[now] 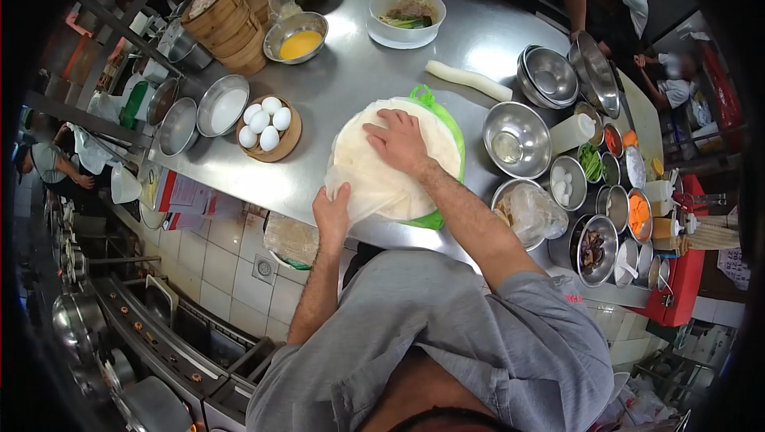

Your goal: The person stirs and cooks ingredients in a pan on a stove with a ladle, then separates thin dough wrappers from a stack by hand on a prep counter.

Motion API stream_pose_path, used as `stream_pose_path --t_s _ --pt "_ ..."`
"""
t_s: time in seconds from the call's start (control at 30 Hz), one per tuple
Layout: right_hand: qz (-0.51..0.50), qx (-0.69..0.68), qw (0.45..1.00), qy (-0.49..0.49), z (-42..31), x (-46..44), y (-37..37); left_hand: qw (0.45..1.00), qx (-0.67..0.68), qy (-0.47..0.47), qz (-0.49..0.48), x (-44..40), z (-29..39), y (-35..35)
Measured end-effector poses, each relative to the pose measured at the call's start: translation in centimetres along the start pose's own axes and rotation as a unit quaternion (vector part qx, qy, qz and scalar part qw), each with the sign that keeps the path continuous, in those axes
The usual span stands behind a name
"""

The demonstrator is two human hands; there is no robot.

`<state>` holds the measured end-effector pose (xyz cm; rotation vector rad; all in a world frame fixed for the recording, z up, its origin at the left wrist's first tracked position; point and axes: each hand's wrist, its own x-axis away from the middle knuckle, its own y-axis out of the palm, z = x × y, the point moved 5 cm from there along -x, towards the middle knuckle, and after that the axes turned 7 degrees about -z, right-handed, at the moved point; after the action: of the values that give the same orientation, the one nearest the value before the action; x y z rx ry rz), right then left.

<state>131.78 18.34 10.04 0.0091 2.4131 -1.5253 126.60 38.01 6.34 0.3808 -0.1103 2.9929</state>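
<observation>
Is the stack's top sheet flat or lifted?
Partly lifted: left hand holds the sheet out past the stack; right hand rests on top.

On a clock face centred on the view: six white eggs [269, 139] and three steel bowls [178, 127] at ten; two stacks of bamboo steamers [227, 29] and two metal bowls with yellow contents [299, 45] near eleven; one white noodle bowl [406, 21] at twelve; one long white roll [468, 81] at one; one bowl of orange slices [639, 213] at three.
</observation>
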Motion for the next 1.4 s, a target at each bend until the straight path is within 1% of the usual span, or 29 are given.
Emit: stream_pose_path --t_s 0.1,0.23,0.3,0.43,0.5,0.53,0.6,0.63,0.7,0.73,0.8,0.83,0.9,0.93,1.0,1.03,1.1,1.23,1.3,1.33,1.4 --pt "-0.012 -0.017 1.000 0.006 0.0 0.0 -0.1 0.999 0.032 -0.004 0.012 1.1 -0.4 0.0" --pt "-0.009 -0.012 1.000 0.003 -0.2 -0.1 -0.2 1.000 0.024 -0.011 0.015 2.3 -0.2 -0.5" --pt "-0.017 -0.012 1.000 0.009 -0.1 -0.1 -0.1 0.996 0.080 -0.013 0.024 2.8 0.3 -0.4" --pt "-0.011 -0.012 1.000 -0.001 0.2 -0.3 -0.3 0.996 0.083 0.008 0.031 3.0 0.2 -0.5" --pt "0.011 -0.037 0.999 -0.013 0.2 0.0 -0.3 0.991 0.133 -0.008 0.016 3.0 -0.1 -0.1" --pt "0.009 -0.039 0.999 -0.010 0.3 0.2 -0.2 0.991 0.132 -0.011 0.016 3.1 -0.2 -0.1" --pt "0.099 -0.182 0.978 -0.003 0.8 0.6 -1.4 0.984 0.070 -0.128 -0.106 3.4 0.3 1.6" --pt "0.098 -0.180 0.979 -0.003 0.7 1.0 -1.6 0.983 0.071 -0.128 -0.107 3.4 0.2 1.7" --pt "0.106 -0.252 0.962 0.010 -0.5 2.4 -3.1 0.974 0.030 -0.126 -0.184 3.4 -0.2 2.2" --pt "0.105 -0.252 0.962 0.011 -0.8 3.2 -3.3 0.974 0.031 -0.128 -0.185 3.3 -0.6 2.3" --pt "0.076 -0.148 0.986 -0.020 -1.8 4.6 -3.3 0.989 0.009 -0.060 -0.134 2.9 -0.6 2.1" --pt "0.076 -0.148 0.986 -0.017 -1.7 5.1 -3.0 0.989 0.008 -0.062 -0.136 2.9 -0.8 2.4" --pt "0.049 -0.100 0.994 -0.022 -1.7 5.8 -2.0 0.997 -0.045 0.029 -0.059 3.0 0.2 2.7" --pt "0.049 -0.101 0.994 -0.019 -1.5 6.0 -1.7 0.997 -0.046 0.027 -0.060 2.8 -0.1 3.0" --pt "0.029 -0.049 0.998 -0.025 -1.9 6.0 -1.5 0.997 -0.003 0.064 -0.037 2.7 -0.2 3.1" --pt "0.029 -0.050 0.998 -0.023 -1.9 6.1 -1.4 0.997 -0.004 0.063 -0.039 2.8 -0.3 2.8" --pt "0.028 -0.051 0.998 -0.025 -1.7 6.0 -1.5 0.994 0.065 -0.003 -0.090 3.1 -0.1 2.3" --pt "0.030 -0.053 0.998 -0.022 -1.7 6.0 -1.4 0.993 0.073 -0.027 -0.094 3.3 -2.0 0.0" --pt "0.030 -0.051 0.998 -0.019 -1.7 6.0 -1.4 0.988 0.093 -0.060 -0.109 3.3 -2.8 -0.8" --pt "0.031 -0.050 0.998 -0.020 -1.7 5.9 -1.4 0.988 0.094 -0.059 -0.109 3.3 -2.9 -1.3" --pt "0.026 -0.053 0.998 -0.019 -1.6 6.0 -1.4 0.989 0.035 -0.052 -0.133 3.3 -2.5 -2.0"
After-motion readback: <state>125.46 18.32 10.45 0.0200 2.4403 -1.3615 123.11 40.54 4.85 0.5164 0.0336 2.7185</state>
